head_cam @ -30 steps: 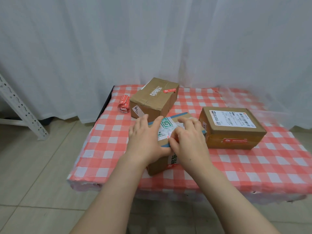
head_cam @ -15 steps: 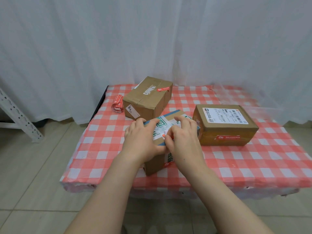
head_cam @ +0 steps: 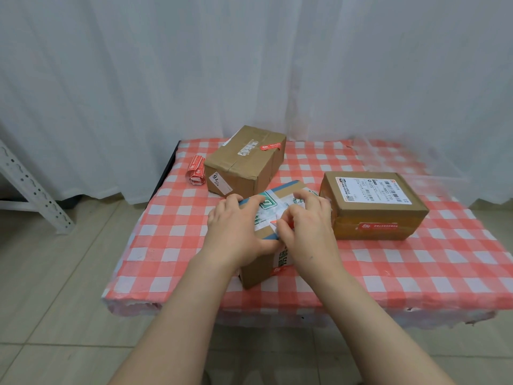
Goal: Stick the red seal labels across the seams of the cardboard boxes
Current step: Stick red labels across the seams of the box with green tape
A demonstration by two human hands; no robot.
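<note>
The left hand now curls on the blue-taped cardboard box; a red seal label shows under the right hand

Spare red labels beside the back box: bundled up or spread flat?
Bundled up: the red label strip lies as a loose coil on the tablecloth, just left of the back box.

- back box, white sticker on its end: i read "76".
- right box, shipping label: barcodes and print, too small for me.
- right seal: white print, unreadable.
- middle box: green square mark; white characters on the side, half hidden.
- middle seal: mostly covered, nothing legible.
- label roll: print too small.
</note>
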